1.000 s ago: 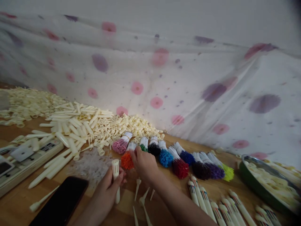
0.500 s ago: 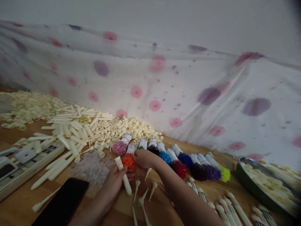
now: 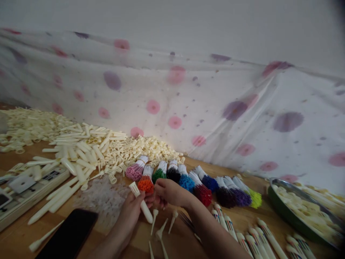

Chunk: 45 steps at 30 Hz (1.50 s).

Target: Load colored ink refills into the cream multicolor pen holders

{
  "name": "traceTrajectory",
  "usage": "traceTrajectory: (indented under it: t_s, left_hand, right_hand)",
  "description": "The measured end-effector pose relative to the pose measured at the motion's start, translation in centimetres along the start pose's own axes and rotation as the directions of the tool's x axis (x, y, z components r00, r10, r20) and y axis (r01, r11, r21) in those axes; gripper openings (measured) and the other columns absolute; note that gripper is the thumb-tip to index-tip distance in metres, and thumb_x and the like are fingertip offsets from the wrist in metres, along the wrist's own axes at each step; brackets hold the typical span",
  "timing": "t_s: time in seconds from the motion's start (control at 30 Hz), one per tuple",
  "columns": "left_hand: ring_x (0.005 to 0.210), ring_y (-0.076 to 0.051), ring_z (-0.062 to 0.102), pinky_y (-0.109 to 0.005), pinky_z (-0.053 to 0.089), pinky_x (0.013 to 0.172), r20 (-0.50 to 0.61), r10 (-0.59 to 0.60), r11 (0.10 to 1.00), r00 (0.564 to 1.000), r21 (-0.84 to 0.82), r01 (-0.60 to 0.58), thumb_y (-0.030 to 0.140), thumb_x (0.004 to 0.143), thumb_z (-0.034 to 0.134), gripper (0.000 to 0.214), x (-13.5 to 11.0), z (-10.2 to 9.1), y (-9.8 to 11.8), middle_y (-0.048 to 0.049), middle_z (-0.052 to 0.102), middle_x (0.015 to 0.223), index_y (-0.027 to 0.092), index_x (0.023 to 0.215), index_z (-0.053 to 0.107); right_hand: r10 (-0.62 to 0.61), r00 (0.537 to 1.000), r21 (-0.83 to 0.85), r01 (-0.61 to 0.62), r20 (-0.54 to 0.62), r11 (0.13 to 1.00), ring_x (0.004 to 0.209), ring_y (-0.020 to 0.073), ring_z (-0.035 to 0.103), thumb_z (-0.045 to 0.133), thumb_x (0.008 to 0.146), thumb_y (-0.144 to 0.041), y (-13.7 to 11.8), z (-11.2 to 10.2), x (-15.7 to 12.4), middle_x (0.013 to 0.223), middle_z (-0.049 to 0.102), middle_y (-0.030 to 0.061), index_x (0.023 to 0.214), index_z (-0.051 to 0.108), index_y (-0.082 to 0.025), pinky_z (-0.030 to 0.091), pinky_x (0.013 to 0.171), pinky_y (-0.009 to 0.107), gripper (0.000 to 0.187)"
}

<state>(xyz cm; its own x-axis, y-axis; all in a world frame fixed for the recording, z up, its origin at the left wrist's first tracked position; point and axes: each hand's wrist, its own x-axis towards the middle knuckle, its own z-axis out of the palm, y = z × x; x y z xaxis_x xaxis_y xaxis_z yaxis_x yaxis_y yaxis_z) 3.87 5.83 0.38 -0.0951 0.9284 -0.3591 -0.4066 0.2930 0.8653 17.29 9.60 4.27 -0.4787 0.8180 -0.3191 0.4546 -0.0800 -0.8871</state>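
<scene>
My left hand (image 3: 132, 210) is closed round a cream pen barrel (image 3: 141, 205), tilted, its slotted end up and its rounded end toward me. My right hand (image 3: 169, 192) is just to the right, fingers bent and pinched together near my left fingertips. What it holds, if anything, is too small to make out. Behind the hands stand banded bundles of pen refills, among them an orange bundle (image 3: 146, 181), a green bundle (image 3: 159, 171) and a light blue bundle (image 3: 185, 180). Several cream pointed nozzle-like pieces (image 3: 160, 233) lie on the wooden surface below my hands.
Cream pen parts (image 3: 88, 144) are heaped along the back left. Small clear pieces (image 3: 102, 198), a black phone (image 3: 70, 233) and a power strip (image 3: 35, 196) lie left. At right are multicolour pens (image 3: 269, 233) and a green bowl (image 3: 283, 212) of cream parts.
My right hand has come down from the refill bundles toward my left hand, uncovering the green bundle. The left hand keeps its hold on the barrel. The view has shifted slightly.
</scene>
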Motion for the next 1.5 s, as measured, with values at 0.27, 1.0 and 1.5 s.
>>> traceTrajectory:
  t_s: [0.27, 1.0, 1.5]
  left_hand:
    - [0.053, -0.015, 0.065, -0.027, 0.052, 0.056, 0.024, 0.031, 0.996, 0.999, 0.083, -0.033, 0.025, 0.071, 0.066, 0.013, -0.2, -0.5, 0.6, -0.0018, 0.07, 0.061, 0.017, 0.07, 0.056]
    - [0.043, -0.012, 0.05, -0.021, 0.042, 0.044, -0.015, 0.398, 0.775, 0.917, 0.541, -0.327, 0.054, 0.057, 0.069, 0.04, -3.2, -3.3, 3.0, 0.0031, 0.065, 0.054, 0.019, 0.075, 0.063]
    - [0.079, -0.018, 0.065, -0.026, 0.05, 0.067, 0.366, 0.271, 0.539, 0.89, 0.709, -0.455, 0.044, 0.085, 0.045, 0.022, -3.5, -3.5, 2.1, -0.0008, 0.066, 0.089, 0.025, 0.097, 0.044]
  right_hand:
    - [-0.095, 0.995, 0.279, 0.08, 0.04, 0.957, 0.04, 0.006, 0.047, 0.048, 0.082, -0.038, 0.1, -0.4, -5.0, 0.053, 0.052, -0.0061, 0.066, 0.046, -0.019, 0.037, 0.039, 0.016, 0.025]
    - [-0.121, 0.988, 0.932, -0.042, 0.091, 0.36, 0.065, 0.0113, 0.069, 0.072, 0.074, -0.032, 5.5, 1.6, -4.2, 0.085, 0.073, 0.0103, 0.095, 0.066, -0.006, 0.053, 0.054, 0.015, 0.035]
    - [-0.089, 0.969, 0.901, 0.246, -0.229, 0.356, 0.053, 0.0043, 0.064, 0.082, 0.061, -0.023, 4.2, -2.9, -6.0, 0.062, 0.07, -0.0011, 0.074, 0.07, -0.012, 0.051, 0.052, 0.008, 0.02]
